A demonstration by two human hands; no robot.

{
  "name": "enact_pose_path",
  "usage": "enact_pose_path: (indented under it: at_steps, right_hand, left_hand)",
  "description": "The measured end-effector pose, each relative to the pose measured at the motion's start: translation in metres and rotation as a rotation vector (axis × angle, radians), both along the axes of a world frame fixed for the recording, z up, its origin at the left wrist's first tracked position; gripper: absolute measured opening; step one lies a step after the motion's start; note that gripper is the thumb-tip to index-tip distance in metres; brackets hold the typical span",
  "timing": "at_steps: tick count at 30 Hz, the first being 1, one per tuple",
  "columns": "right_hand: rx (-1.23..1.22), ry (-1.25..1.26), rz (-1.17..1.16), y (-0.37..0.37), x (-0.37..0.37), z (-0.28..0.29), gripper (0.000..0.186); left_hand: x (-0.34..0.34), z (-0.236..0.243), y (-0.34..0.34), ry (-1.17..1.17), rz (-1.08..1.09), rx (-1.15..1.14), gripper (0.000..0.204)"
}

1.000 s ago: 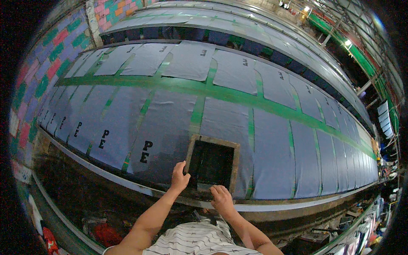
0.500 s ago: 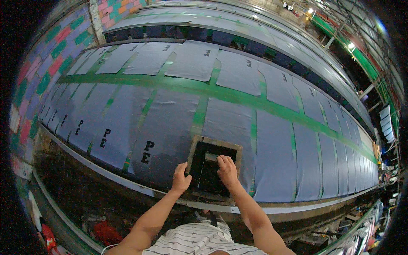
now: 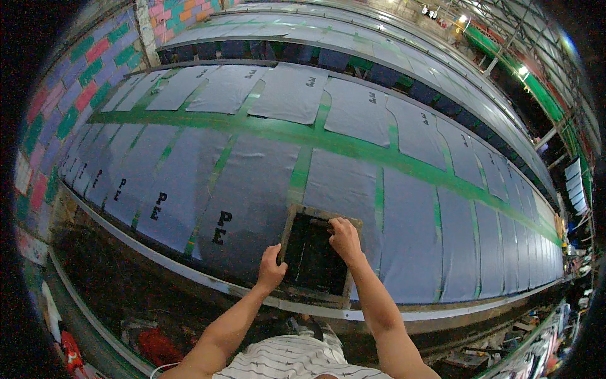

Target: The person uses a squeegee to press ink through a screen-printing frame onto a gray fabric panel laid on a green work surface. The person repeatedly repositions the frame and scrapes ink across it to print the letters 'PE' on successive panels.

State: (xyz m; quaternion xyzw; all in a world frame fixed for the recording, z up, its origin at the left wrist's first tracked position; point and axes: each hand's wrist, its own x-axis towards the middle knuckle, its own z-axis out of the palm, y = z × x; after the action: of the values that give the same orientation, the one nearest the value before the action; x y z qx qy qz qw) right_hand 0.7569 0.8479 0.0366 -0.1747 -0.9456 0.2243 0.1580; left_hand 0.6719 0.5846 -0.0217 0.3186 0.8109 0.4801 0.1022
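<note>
A square screen printing frame (image 3: 291, 228) with a dark, wet-looking mesh lies on a blue-grey fabric panel (image 3: 341, 177) at the near side of the long table. My left hand (image 3: 273, 268) grips the frame's left bar, fingers closed around it. My right hand (image 3: 344, 239) is closed on a squeegee (image 3: 320, 223) inside the frame near its far bar; much of the squeegee is hidden by the hand. Left of the frame, several panels bear black printed lettering (image 3: 222, 227).
A green-surfaced table (image 3: 265, 131) holds rows of fabric panels, with more long tables (image 3: 252, 22) beyond. A painted block wall (image 3: 82, 76) stands left. A metal rail (image 3: 158, 260) runs along the near edge. Clutter (image 3: 517, 335) lies at the lower right.
My right hand has moved with the squeegee from the frame's near edge up to its far end, the arm stretching forward. My left hand stays on the left bar.
</note>
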Motion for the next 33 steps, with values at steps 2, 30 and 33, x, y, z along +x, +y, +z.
enact_pose_path:
  at_steps: [2, 30, 33]
  right_hand:
    - [-0.008, 0.042, -0.004, 0.002, -0.001, -0.008, 0.033]
    - [0.002, -0.011, 0.088, -0.163, 0.143, 0.014, 0.055]
    - [-0.32, -0.121, 0.059, -0.143, 0.14, 0.062, 0.045]
  left_hand:
    - [0.001, -0.001, -0.001, 0.013, -0.001, -0.014, 0.057]
    - [0.003, -0.002, -0.006, -0.016, -0.018, -0.101, 0.061]
    - [0.004, -0.002, -0.004, -0.046, -0.015, -0.101, 0.062]
